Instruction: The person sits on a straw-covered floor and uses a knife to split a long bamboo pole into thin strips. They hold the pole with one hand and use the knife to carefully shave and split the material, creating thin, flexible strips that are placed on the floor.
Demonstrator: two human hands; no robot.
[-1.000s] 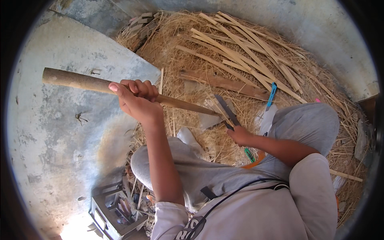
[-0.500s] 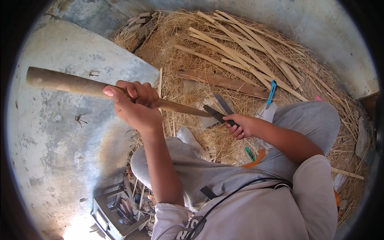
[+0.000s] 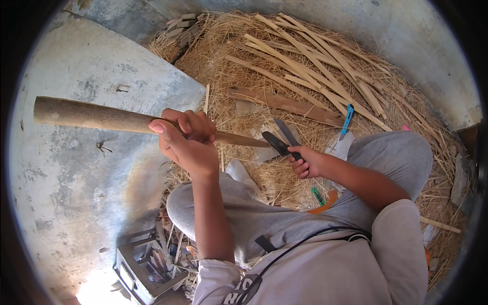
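My left hand [image 3: 189, 142] is wrapped around a long wooden pole [image 3: 91, 114]. The pole's thick round end points left, and its thinner end slopes down to the straw near the middle. In my right hand [image 3: 307, 161] is a dark knife-like tool [image 3: 276, 143], its blunt tip close beside the pole's thin end. Whether the two touch, I cannot tell. A grey flat strip [image 3: 285, 131] shows just behind the dark tool; whether it is joined to it is unclear. My fingers hide the tool's grip.
Straw [image 3: 264, 180] covers the floor. Long wooden strips [image 3: 310, 66] lie heaped at the back, with a brown board [image 3: 284, 105] nearer. A blue cutter [image 3: 347, 122] lies by my right knee, a green cutter [image 3: 317, 195] between my legs. A wooden box [image 3: 133, 264] stands lower left beside the wall [image 3: 66, 178].
My left hand has moved right and slightly down along the picture, and the pole's thick end sits lower. The dark tool has shifted slightly relative to the pole's thin end.
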